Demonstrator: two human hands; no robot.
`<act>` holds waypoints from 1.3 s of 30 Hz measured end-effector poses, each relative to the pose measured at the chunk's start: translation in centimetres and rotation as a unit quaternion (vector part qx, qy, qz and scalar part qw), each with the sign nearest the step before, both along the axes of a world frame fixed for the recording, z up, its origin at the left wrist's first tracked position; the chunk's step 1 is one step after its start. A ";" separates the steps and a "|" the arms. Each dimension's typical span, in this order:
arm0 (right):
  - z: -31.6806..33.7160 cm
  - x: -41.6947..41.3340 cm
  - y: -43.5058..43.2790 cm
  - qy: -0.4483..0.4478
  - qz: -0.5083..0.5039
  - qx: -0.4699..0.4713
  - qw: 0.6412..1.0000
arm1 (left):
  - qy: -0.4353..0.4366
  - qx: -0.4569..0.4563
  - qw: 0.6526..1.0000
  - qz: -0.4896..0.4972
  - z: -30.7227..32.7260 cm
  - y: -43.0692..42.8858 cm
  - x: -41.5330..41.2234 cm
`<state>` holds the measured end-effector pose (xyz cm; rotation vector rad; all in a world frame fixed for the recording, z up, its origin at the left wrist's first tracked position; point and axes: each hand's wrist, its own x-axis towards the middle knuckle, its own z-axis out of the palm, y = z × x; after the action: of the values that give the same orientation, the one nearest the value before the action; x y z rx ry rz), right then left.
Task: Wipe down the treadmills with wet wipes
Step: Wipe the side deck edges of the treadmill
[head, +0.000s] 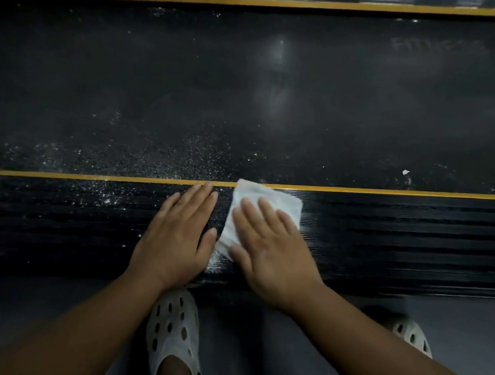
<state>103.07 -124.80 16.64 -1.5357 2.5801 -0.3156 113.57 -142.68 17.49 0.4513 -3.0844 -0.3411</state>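
Under the right hand's (pixel 276 250) fingers (pixel 267 218) lies the wipe (pixel 273 196).

Single head-worn wide-angle view, looking steeply down and slightly forward, close above the left hand (pixel 177 231) and right hand (pixel 272 252). The treadmill belt (pixel 251 94) lies beyond the hands, a shoe (pixel 173 334) nearer the camera.
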 end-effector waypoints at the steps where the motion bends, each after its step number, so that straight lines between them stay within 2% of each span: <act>1: 0.3 0.0 1.0 -0.008 0.048 -0.003 0.999 | 0.000 0.000 1.000 -0.001 0.0 0.0 -0.1; 3: 1.1 -1.0 3.3 -0.042 0.124 -0.021 0.991 | -0.001 0.002 1.000 -0.003 -0.1 0.0 0.0; 5: 1.6 -2.8 4.5 -0.082 0.140 -0.060 0.985 | 0.002 0.002 1.000 0.002 -0.1 0.0 0.1; 7: 2.2 -4.1 4.1 -0.082 0.103 -0.048 0.990 | 0.000 0.002 1.000 -0.001 0.0 0.1 0.1; 12: 4.4 -2.7 2.0 0.011 -0.024 0.066 0.998 | -0.006 -0.003 1.000 0.001 0.2 0.0 0.0; 17: 3.1 -2.8 -0.9 -0.041 -0.150 0.066 0.986 | -0.006 -0.006 1.000 0.000 0.2 0.0 0.0; 19: 1.9 -1.7 -2.7 -0.056 -0.169 0.060 0.982 | -0.007 -0.008 1.000 -0.006 0.1 0.0 0.0; 20: 1.3 -0.8 -2.8 -0.056 -0.138 0.048 0.988 | -0.007 -0.009 1.000 -0.005 0.1 0.1 0.0; 22: 0.9 0.6 -1.1 -0.035 -0.007 0.032 0.999 | -0.004 -0.011 1.000 -0.002 0.1 0.0 -0.1; 24: 0.7 0.7 2.8 0.002 0.116 0.043 0.992 | -0.007 -0.009 1.000 -0.008 0.1 -0.1 -0.1; 25: 0.5 0.0 4.4 0.017 0.139 0.050 0.989 | -0.008 -0.008 1.000 -0.009 0.1 -0.1 0.0; 27: 0.2 -1.9 5.4 0.036 0.097 0.048 0.994 | -0.004 -0.010 1.000 -0.007 0.1 0.0 0.1; 30: 0.2 -2.2 1.2 -0.008 -0.028 0.034 0.999 | -0.002 -0.018 1.000 -0.006 0.2 0.0 -0.1; 31: 0.4 -1.2 -0.1 -0.026 -0.030 0.029 0.999 | -0.002 -0.018 1.000 -0.008 0.2 0.1 -0.1; 33: 0.3 0.9 -0.6 -0.022 0.033 0.014 0.999 | -0.003 -0.015 1.000 -0.009 0.2 0.0 -0.1; 36: 0.4 0.6 3.7 -0.016 0.126 0.017 0.992 | -0.006 -0.009 1.000 -0.012 0.1 0.0 -0.2; 39: 0.5 -2.4 4.5 -0.007 0.055 0.010 0.998 | -0.006 -0.006 1.000 -0.010 0.1 -0.1 0.0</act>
<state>100.64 -120.28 17.15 -1.6535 2.4695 -0.2859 113.56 -142.77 17.58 0.4225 -3.1027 -0.3198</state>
